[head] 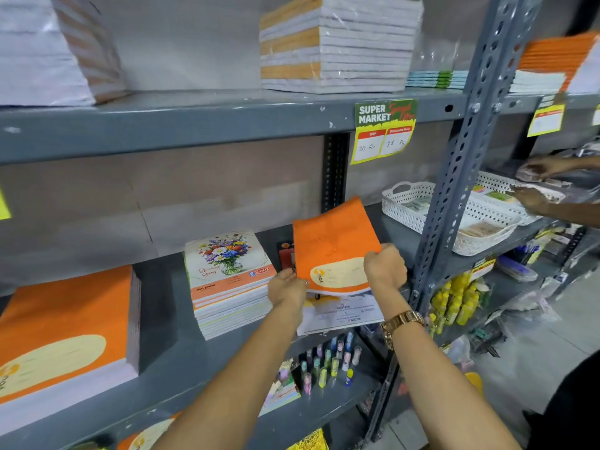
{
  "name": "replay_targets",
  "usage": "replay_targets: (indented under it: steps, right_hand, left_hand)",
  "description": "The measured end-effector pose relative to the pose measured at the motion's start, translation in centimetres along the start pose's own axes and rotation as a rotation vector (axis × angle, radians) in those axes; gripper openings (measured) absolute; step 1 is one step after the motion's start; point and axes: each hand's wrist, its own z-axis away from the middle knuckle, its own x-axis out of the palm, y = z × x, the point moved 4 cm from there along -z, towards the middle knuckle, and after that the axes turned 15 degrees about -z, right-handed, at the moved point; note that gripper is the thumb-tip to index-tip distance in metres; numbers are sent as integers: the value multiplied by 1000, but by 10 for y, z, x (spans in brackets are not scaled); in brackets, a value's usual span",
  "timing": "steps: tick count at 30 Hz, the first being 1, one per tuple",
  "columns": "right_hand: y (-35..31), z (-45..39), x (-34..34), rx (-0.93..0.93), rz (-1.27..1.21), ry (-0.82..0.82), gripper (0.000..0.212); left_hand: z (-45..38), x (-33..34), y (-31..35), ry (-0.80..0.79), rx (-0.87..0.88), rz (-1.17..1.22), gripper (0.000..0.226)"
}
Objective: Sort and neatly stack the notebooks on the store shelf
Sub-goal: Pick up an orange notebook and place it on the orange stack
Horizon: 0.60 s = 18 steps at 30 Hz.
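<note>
Filling most of the frame, a grey metal shelf [227,125] is being stocked with notebooks. A big orange stack [65,319] is being kept at lower left, a floral-cover stack [227,280] at centre. Right of that, a white-cover notebook [341,315] is lying on the shelf, overhanging the front edge. An orange notebook [334,245] is being held tilted above it, just right of centre, near edge low, far edge raised. The left hand [287,289] is being curled on its lower left corner; the right hand [384,266] is being closed on its right edge, both gripping. A second person's hands [535,190] are being busied over white baskets [422,209] at right.

Step judged: sorting, the orange notebook is being pulled out of a mixed pile. Next move likely calls for carrying it left to the orange stack and squaring the edges; whether more notebooks are hidden beneath cannot be told.
</note>
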Motion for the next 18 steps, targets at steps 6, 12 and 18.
replay_targets:
  steps: [6, 12, 18]
  right_hand:
    - [-49, 39, 11, -106, -68, -23, 22]
    - [-84, 104, 63, -121, -100, -158, 23]
    - [-105, 176, 122, -104, -154, -322, 26]
  left_hand:
    - [4, -58, 18, -29, 43, 70, 28]
    - [6, -152, 13, 93, 72, 146, 28]
    - [10, -248, -3, 185, 70, 192, 26]
